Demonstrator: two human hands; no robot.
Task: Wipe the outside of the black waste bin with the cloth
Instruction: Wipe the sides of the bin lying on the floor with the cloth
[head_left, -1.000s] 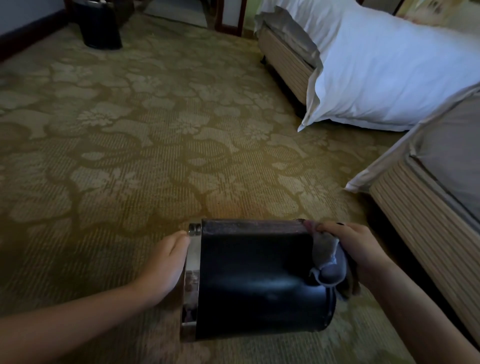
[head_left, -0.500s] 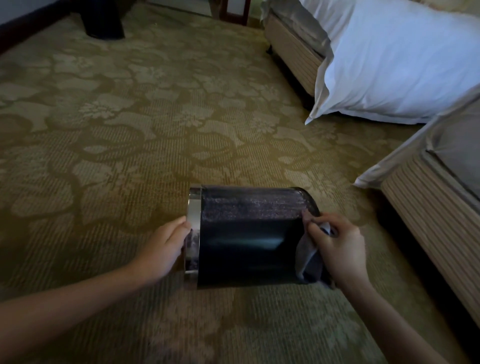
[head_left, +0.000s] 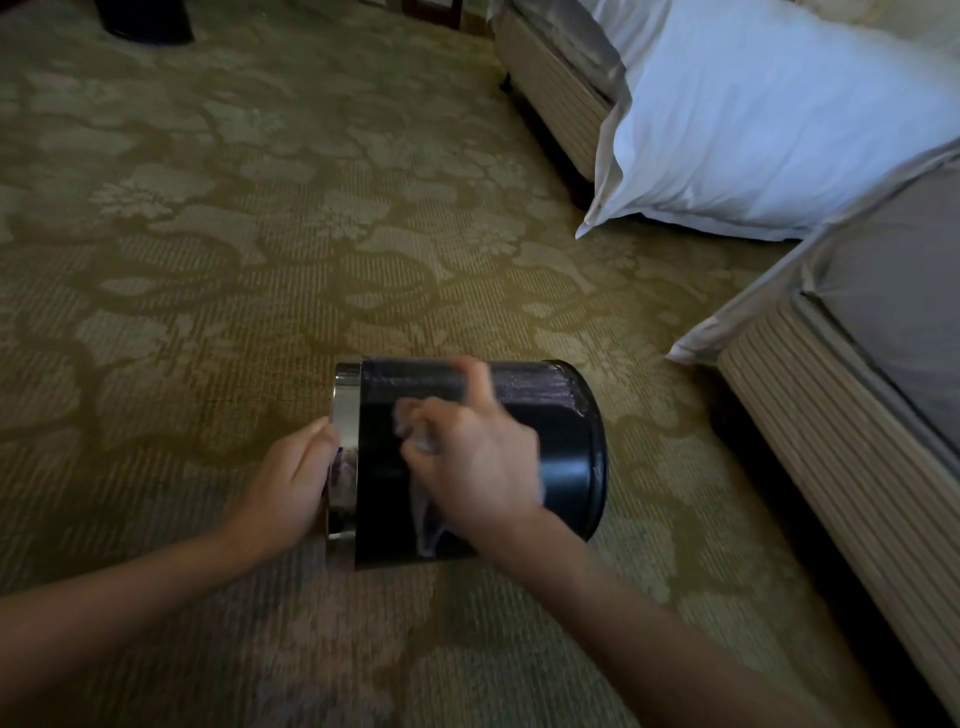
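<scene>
The black waste bin (head_left: 563, 441) lies on its side on the patterned carpet, its chrome rim (head_left: 346, 410) facing left and its base to the right. My left hand (head_left: 291, 483) grips the chrome rim at the bin's mouth. My right hand (head_left: 475, 457) presses a pale grey cloth (head_left: 427, 519) against the bin's upper side, near the middle. The cloth is mostly hidden under the hand, with a blurred tail hanging below the fingers.
A bed base (head_left: 852, 447) with striped sides runs along the right. A white pillow (head_left: 769, 119) leans on the floor between it and a second bed base (head_left: 550, 88) at the top. A dark object (head_left: 148, 18) stands at the far top left.
My right hand has slid with the cloth from the bin's right end leftward to its middle. The bin has turned a little, showing more of its base. My left hand stays on the rim.
</scene>
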